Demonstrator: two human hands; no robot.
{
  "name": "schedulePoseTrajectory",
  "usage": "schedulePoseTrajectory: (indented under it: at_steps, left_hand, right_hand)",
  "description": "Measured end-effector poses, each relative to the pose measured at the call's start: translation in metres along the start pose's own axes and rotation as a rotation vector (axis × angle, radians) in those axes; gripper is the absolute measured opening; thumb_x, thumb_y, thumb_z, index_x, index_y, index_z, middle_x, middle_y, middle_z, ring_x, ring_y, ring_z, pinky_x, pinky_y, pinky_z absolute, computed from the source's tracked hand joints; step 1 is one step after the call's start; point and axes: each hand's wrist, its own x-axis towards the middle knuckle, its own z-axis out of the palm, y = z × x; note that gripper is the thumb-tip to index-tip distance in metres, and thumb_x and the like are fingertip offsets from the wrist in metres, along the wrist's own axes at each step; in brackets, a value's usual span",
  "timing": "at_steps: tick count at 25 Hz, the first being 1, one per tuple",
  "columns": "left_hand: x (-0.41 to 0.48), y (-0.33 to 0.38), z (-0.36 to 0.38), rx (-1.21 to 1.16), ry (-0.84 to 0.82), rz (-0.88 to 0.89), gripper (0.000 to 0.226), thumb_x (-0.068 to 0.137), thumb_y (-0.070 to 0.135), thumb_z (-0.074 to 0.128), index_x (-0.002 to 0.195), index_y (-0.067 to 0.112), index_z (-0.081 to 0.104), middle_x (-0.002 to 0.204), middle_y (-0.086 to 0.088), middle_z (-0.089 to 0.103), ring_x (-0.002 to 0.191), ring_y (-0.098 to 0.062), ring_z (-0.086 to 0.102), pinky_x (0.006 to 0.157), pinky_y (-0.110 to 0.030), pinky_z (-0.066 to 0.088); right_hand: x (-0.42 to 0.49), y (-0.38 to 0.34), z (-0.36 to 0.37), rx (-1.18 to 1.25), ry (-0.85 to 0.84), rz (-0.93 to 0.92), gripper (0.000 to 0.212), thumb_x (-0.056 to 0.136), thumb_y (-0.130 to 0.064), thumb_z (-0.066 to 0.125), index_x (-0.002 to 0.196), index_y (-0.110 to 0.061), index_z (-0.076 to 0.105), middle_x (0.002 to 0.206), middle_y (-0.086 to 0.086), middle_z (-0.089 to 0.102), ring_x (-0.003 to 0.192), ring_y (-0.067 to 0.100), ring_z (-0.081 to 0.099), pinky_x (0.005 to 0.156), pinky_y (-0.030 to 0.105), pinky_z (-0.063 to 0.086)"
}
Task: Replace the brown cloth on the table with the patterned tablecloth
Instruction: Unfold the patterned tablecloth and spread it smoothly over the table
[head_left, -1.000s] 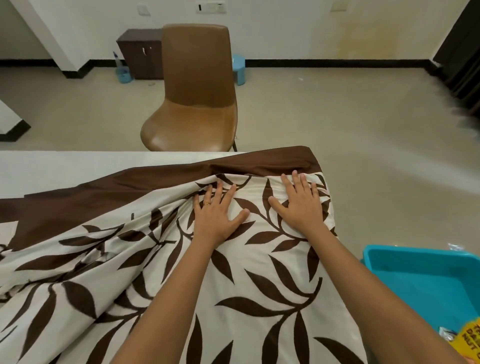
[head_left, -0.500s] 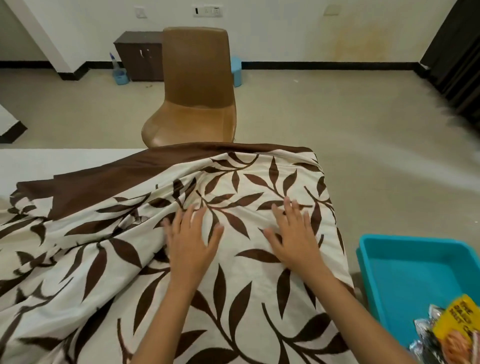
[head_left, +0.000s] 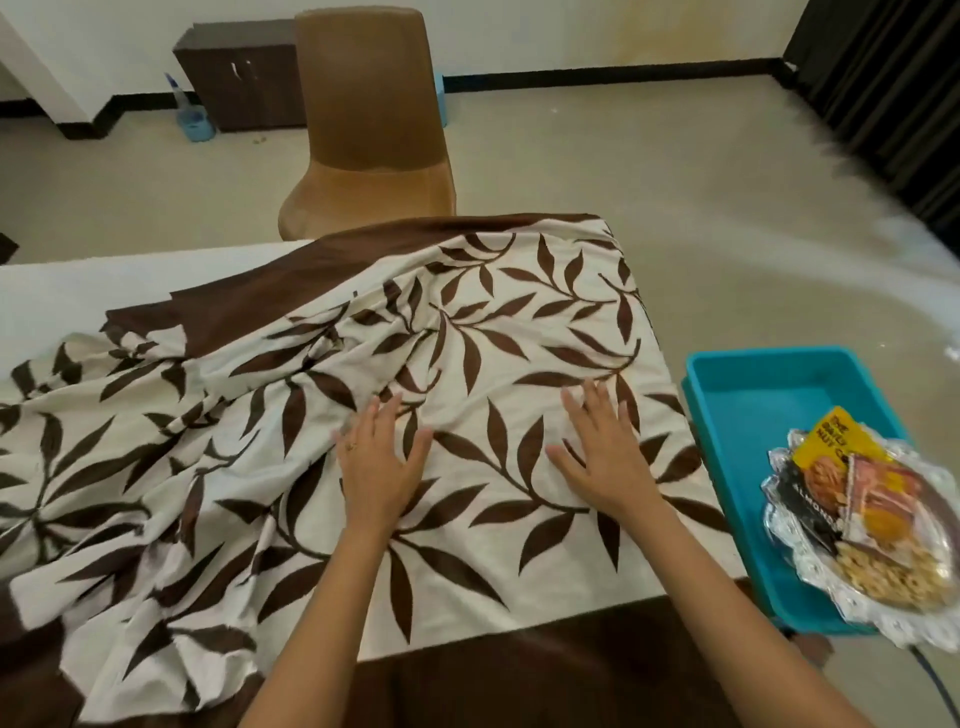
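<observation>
Patterned tablecloth (head_left: 493, 322), cream with a brown leaf print, draped over the right end of the table (head_left: 78, 296); smooth under the hands, heaped in loose folds toward the left, with bare white tabletop showing beyond those folds. Dark brown band (head_left: 291, 275) along the far edge, and a similar one along the near edge; whether border or separate cloth, impossible to tell. Left hand (head_left: 382, 462) palm down on the tablecloth near its middle, fingers straight and slightly spread, grasping nothing; a ring (head_left: 352, 445) on one finger. Right hand (head_left: 605, 457) likewise flat and released, pressing the cloth just inside the table's right edge, well apart from the left hand. Tan chair (head_left: 374, 130) on the floor beyond the far edge of the table. Teal tray (head_left: 769, 395) just beside the table's right edge, with a lace-edged plate (head_left: 810, 566) of snack packets and nuts overlapping its near corner. Dark cabinet (head_left: 244, 73) against the back wall.
</observation>
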Motion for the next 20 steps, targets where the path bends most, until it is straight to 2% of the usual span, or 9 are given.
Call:
schedulePoseTrajectory:
  at_steps: [2, 4, 6, 9, 11, 14, 15, 17, 20]
  left_hand:
    - [-0.050, -0.012, -0.005, 0.123, -0.012, 0.009, 0.074, 0.087, 0.071, 0.028, 0.144, 0.026, 0.037, 0.155, -0.009, 0.029, 0.145, -0.030, 0.018, 0.116, -0.059, 0.002]
    - [-0.095, -0.024, -0.004, 0.244, -0.121, 0.020, 0.077, 0.085, 0.075, 0.026, 0.148, 0.032, 0.029, 0.159, -0.009, 0.017, 0.146, -0.035, 0.007, 0.112, -0.059, -0.009]
    - [-0.127, -0.038, -0.004, 0.333, -0.176, -0.010, 0.080, 0.083, 0.080, 0.020, 0.151, 0.039, 0.015, 0.161, -0.007, 0.003, 0.146, -0.036, -0.004, 0.107, -0.057, -0.020]
    - [-0.155, -0.062, -0.011, 0.347, -0.187, -0.033, 0.081, 0.081, 0.080, 0.012, 0.151, 0.042, 0.002, 0.161, -0.002, -0.007, 0.146, -0.031, -0.013, 0.105, -0.052, -0.025]
    - [-0.170, -0.079, -0.023, 0.335, -0.219, 0.073, 0.079, 0.083, 0.077, 0.014, 0.152, 0.039, 0.004, 0.161, 0.000, -0.004, 0.147, -0.027, -0.009, 0.111, -0.050, -0.019]
    - [-0.186, -0.094, -0.050, 0.133, -0.165, 0.117, 0.072, 0.089, 0.065, 0.027, 0.149, 0.025, 0.028, 0.158, -0.007, 0.021, 0.147, -0.025, 0.014, 0.119, -0.050, 0.008]
    - [-0.192, -0.100, -0.061, 0.129, -0.062, 0.074, 0.068, 0.090, 0.061, 0.032, 0.145, 0.020, 0.036, 0.154, -0.012, 0.029, 0.144, -0.029, 0.022, 0.117, -0.051, 0.014]
    - [-0.204, -0.118, -0.080, 0.273, 0.122, -0.078, 0.065, 0.089, 0.054, 0.035, 0.141, 0.015, 0.041, 0.152, -0.017, 0.030, 0.141, -0.037, 0.023, 0.114, -0.055, 0.010]
    - [-0.221, -0.152, -0.103, 0.293, 0.126, -0.428, 0.077, 0.084, 0.066, 0.027, 0.149, 0.024, 0.029, 0.159, -0.015, 0.013, 0.143, -0.046, 0.005, 0.110, -0.064, -0.007]
  right_hand:
    - [-0.065, -0.020, 0.013, -0.038, -0.070, -0.019, 0.078, 0.090, -0.067, 0.025, 0.154, -0.028, 0.000, 0.160, 0.002, -0.015, 0.145, 0.016, -0.022, 0.119, 0.044, -0.008]
    - [-0.114, -0.039, 0.037, -0.116, -0.115, -0.008, 0.080, 0.090, -0.068, 0.027, 0.153, -0.029, -0.002, 0.159, 0.004, -0.017, 0.145, 0.019, -0.022, 0.119, 0.046, -0.008]
    - [-0.149, -0.052, 0.058, -0.174, -0.096, 0.048, 0.079, 0.090, -0.070, 0.023, 0.153, -0.028, -0.001, 0.160, 0.005, -0.014, 0.146, 0.020, -0.019, 0.118, 0.046, -0.008]
    - [-0.177, -0.059, 0.068, -0.177, -0.030, 0.099, 0.077, 0.091, -0.071, 0.018, 0.154, -0.028, 0.004, 0.161, 0.005, -0.005, 0.148, 0.020, -0.011, 0.118, 0.046, -0.004]
    - [-0.189, -0.060, 0.069, -0.188, -0.026, 0.098, 0.077, 0.091, -0.072, 0.014, 0.154, -0.028, 0.004, 0.161, 0.005, -0.004, 0.148, 0.020, -0.010, 0.118, 0.045, -0.005]
    - [-0.200, -0.067, 0.066, -0.130, -0.016, 0.123, 0.079, 0.090, -0.072, 0.006, 0.154, -0.026, 0.001, 0.161, 0.005, -0.010, 0.147, 0.021, -0.012, 0.119, 0.045, -0.006]
    - [-0.204, -0.075, 0.065, -0.096, -0.005, 0.133, 0.079, 0.090, -0.071, 0.006, 0.154, -0.025, -0.001, 0.160, 0.006, -0.012, 0.147, 0.021, -0.014, 0.119, 0.044, -0.006]
    - [-0.212, -0.095, 0.069, -0.059, -0.002, 0.094, 0.076, 0.093, -0.067, 0.010, 0.153, -0.024, -0.005, 0.160, 0.005, -0.015, 0.147, 0.020, -0.017, 0.119, 0.042, -0.007]
    - [-0.228, -0.119, 0.088, -0.101, -0.047, -0.003, 0.074, 0.094, -0.066, 0.019, 0.154, -0.027, -0.003, 0.161, 0.003, -0.013, 0.147, 0.020, -0.015, 0.118, 0.045, -0.004]
